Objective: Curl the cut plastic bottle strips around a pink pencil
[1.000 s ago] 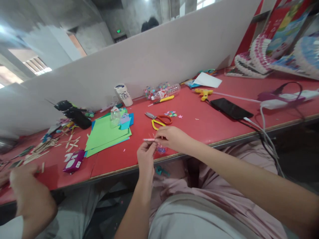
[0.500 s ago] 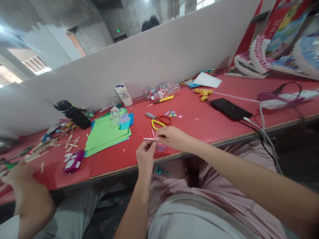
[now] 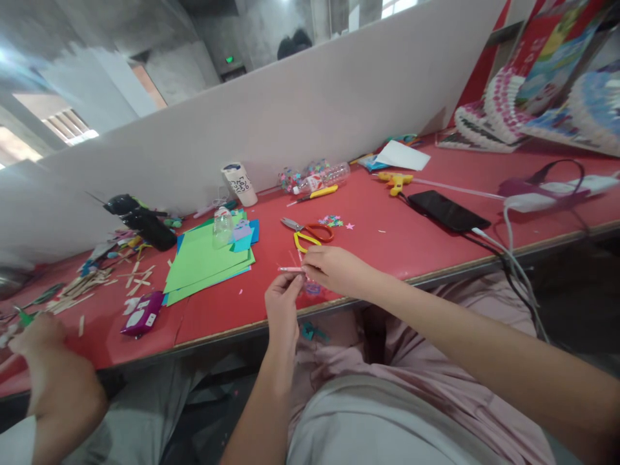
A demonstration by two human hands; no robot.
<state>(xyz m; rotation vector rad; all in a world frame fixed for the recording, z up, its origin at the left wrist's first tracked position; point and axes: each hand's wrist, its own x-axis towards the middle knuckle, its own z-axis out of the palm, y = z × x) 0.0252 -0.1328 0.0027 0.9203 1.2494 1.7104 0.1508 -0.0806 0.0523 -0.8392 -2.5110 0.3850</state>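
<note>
Two hands met at one slim pink strip point(image 3: 289, 269): my left hand point(image 3: 282, 298) pinched it from below, and my right hand point(image 3: 332, 268) pinched its other end. The strip jutted out just beyond the left hand's grip, away from the right hand. I judged that a steady left hold, with small, light right-hand moves, suited something so thin; pulling hard risked creasing it. It looked narrow and fairly straight, paler at its free tip, any markings too small to read.

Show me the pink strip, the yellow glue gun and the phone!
Pink strip point(image 3: 289, 269), head view: its uncovered end.
Yellow glue gun point(image 3: 396, 181), head view: its body.
Phone point(image 3: 448, 212), head view: middle of its screen.
</note>
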